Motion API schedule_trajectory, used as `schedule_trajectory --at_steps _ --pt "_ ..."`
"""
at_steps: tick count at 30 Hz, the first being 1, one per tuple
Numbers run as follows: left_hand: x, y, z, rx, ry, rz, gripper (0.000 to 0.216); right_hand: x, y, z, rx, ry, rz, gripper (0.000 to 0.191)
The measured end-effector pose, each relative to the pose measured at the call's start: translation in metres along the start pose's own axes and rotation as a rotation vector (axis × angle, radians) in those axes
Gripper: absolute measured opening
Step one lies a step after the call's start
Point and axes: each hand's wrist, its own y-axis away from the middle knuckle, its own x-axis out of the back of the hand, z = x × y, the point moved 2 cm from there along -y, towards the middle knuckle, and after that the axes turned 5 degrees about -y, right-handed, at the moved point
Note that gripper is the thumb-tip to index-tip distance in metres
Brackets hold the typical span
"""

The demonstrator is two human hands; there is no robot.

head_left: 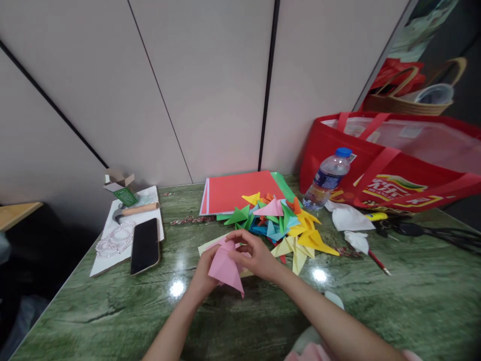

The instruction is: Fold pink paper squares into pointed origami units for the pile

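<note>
- You are holding the pink paper (225, 271) between both hands, above the pale yellow sheet (203, 248) lying on the green table (120, 321); two-sided support is probably keeping its folded layers from springing apart.
- Your left hand (204, 271) is closing around the paper's left edge, likely steadying it; its far fingers are hiding behind the sheet, so you cannot tell how they are lying.
- Your right hand (257, 254) is curling partway, a gap showing inside the bent fingers, while fingertips and thumb are gripping the paper's upper part; how firmly they are pressing, you cannot tell.
- One pointed corner of the paper is hanging free toward you, probably because both grips are sitting higher up.
- The folded paper pieces (277, 228) are lying heaped just beyond your right hand, partly over the stack of coloured sheets (240, 193), perhaps so they are leaving your working spot open.
- The phone (146, 245) is resting partly on the white board (100, 263), well left of your hands, seemingly out of their way.
</note>
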Motion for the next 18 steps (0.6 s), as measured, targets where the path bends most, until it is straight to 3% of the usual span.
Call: schedule_trajectory --at_steps 2,4,8,12,18 --pt "0.002 -0.002 0.001 -0.014 0.024 0.067 0.024 0.002 -0.001 0.003 -0.018 0.03 0.026 0.025" --pt "0.003 -0.002 0.002 0.066 0.138 0.116 0.027 0.005 -0.003 0.006 -0.055 0.042 0.047 0.022" --pt "0.003 -0.001 0.003 0.187 0.311 0.117 0.046 0.01 -0.006 0.012 -0.135 -0.005 0.067 0.022" --pt "0.004 -0.002 0.0 0.136 0.264 0.084 0.035 0.013 -0.006 0.016 -0.237 -0.176 0.07 0.03" --pt "0.007 -0.002 -0.001 0.092 0.258 0.113 0.042 0.012 -0.005 0.019 -0.369 -0.395 -0.008 0.029"
